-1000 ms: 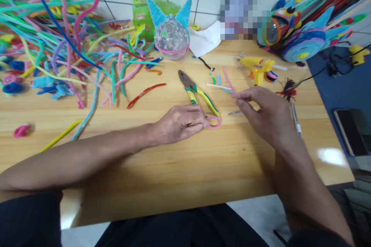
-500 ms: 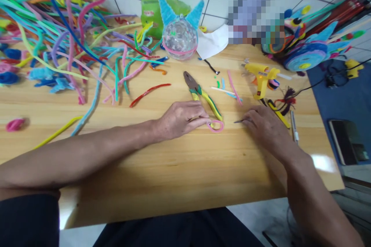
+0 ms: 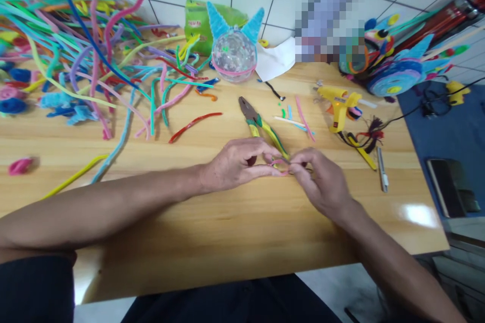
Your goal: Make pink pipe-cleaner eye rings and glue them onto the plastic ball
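My left hand [image 3: 240, 164] pinches a small pink ring [image 3: 281, 162], which looks like a bent pipe cleaner, between thumb and fingers. A bit of yellow shows inside the ring. From the other side my right hand [image 3: 324, 181] meets it, fingers closed on a thin dark pointed tool whose kind I cannot make out. The tool's tip is at the ring, and most of its length is hidden by the fingers. Just behind both hands lie pliers [image 3: 271, 131] with yellow-green handles, partly covered by my left hand.
Many coloured pipe cleaners [image 3: 91, 45] pile up at the left. A clear ball with blue ears [image 3: 234, 55] stands at the back. Short cut pieces [image 3: 299, 116], a yellow glue gun [image 3: 338, 103], a yellow cutter [image 3: 362, 151] and a slim silvery tool [image 3: 382, 169] lie to the right.
My right hand has moved left with the dark tool, from beside the glue gun's cord up to the pink ring. The left hand has stayed almost in place, still holding the ring.
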`<action>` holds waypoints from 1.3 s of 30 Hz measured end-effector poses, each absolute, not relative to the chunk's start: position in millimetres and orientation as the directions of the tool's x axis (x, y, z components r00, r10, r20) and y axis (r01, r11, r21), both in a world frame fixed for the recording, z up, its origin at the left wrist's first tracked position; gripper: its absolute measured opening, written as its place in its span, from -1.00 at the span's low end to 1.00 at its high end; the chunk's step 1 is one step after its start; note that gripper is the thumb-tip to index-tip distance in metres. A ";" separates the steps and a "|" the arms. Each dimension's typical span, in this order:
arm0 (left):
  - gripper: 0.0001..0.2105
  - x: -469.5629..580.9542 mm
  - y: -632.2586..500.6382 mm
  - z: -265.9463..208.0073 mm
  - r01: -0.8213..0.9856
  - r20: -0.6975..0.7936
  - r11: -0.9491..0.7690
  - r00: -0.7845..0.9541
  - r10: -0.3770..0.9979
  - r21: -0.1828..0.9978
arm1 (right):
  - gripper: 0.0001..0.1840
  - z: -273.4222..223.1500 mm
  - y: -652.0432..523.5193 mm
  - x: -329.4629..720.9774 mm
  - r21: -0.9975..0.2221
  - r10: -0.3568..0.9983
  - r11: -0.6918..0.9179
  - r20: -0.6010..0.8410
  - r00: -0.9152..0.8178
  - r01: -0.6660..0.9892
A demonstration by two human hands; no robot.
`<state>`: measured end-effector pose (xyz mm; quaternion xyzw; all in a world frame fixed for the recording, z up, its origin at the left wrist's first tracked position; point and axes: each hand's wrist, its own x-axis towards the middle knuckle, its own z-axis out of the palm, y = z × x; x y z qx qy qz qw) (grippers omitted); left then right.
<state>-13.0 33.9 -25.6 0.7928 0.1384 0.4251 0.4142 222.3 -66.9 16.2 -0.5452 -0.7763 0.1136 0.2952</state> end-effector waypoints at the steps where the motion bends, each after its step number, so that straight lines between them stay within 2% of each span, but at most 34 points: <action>1: -0.74 -12.8 33.0 -24.4 -0.133 0.515 -0.562 0.609 0.604 0.817 | -0.93 15.7 -62.6 213.0 -0.536 0.913 0.392 0.325 -0.246 0.747; 3: -0.71 -12.2 31.7 -21.2 -0.147 0.417 -0.424 0.622 0.663 0.894 | -0.91 12.9 -55.7 200.5 -0.632 0.930 0.364 0.289 -0.228 0.684; 5: -0.65 -11.4 31.2 -17.0 -0.177 0.319 -0.269 0.634 0.705 0.947 | -0.86 10.9 -51.8 196.7 -0.762 0.963 0.269 0.208 -0.170 0.589; 7: -0.60 -10.4 31.3 -12.2 -0.223 0.247 -0.131 0.647 0.721 0.966 | -0.76 12.0 -50.5 199.6 -0.895 0.986 0.145 0.094 -0.138 0.421; 9: -0.56 -9.7 31.4 -7.7 -0.257 0.199 -0.033 0.655 0.729 0.966 | -0.66 16.1 -50.1 205.9 -0.970 0.988 0.007 -0.031 -0.154 0.243; 11: -0.54 -9.6 30.8 -4.2 -0.259 0.159 0.027 0.667 0.728 0.965 | -0.66 21.2 -49.3 212.7 -0.979 0.965 -0.128 -0.159 -0.210 0.157; 13: -0.52 -10.1 29.5 -1.9 -0.228 0.119 0.062 0.699 0.705 0.972 | -0.69 25.1 -47.7 218.6 -0.961 0.916 -0.234 -0.270 -0.297 0.149; 17: -0.55 -11.7 26.4 -1.0 -0.137 0.067 0.057 0.755 0.653 0.989 | -0.67 29.5 -43.1 228.2 -0.929 0.811 -0.337 -0.370 -0.454 0.154; 22: -0.60 -12.9 26.0 -3.4 -0.119 0.095 -0.005 0.764 0.638 0.993 | -0.73 32.9 -39.6 233.7 -0.935 0.811 -0.132 -0.293 -0.507 0.329; 27: -0.63 -13.5 25.6 -7.9 -0.162 0.193 -0.107 0.760 0.620 0.981 | -0.67 31.5 -41.6 229.8 -0.892 0.766 -0.181 -0.392 -0.509 0.414; 30: -0.74 -13.3 28.0 -13.8 -0.191 0.346 -0.302 0.694 0.631 0.934 | -0.63 34.5 -43.2 232.1 -0.908 0.782 -0.154 -0.353 -0.513 0.390; 32: -0.75 -13.7 32.7 -18.4 -0.193 0.504 -0.503 0.612 0.610 0.843 | -0.67 39.1 -44.7 237.1 -0.900 0.836 -0.098 -0.306 -0.455 0.426; 35: -0.92 -15.9 42.4 -24.3 -0.162 0.671 -0.724 0.548 0.499 0.670 | -0.81 46.6 -48.1 246.2 -0.806 0.919 0.095 -0.154 -0.362 0.584; 39: -0.92 -20.0 50.5 -30.2 -0.092 0.709 -0.817 0.557 0.432 0.570 | -0.77 51.5 -54.9 252.4 -0.574 0.913 0.363 0.061 -0.404 0.734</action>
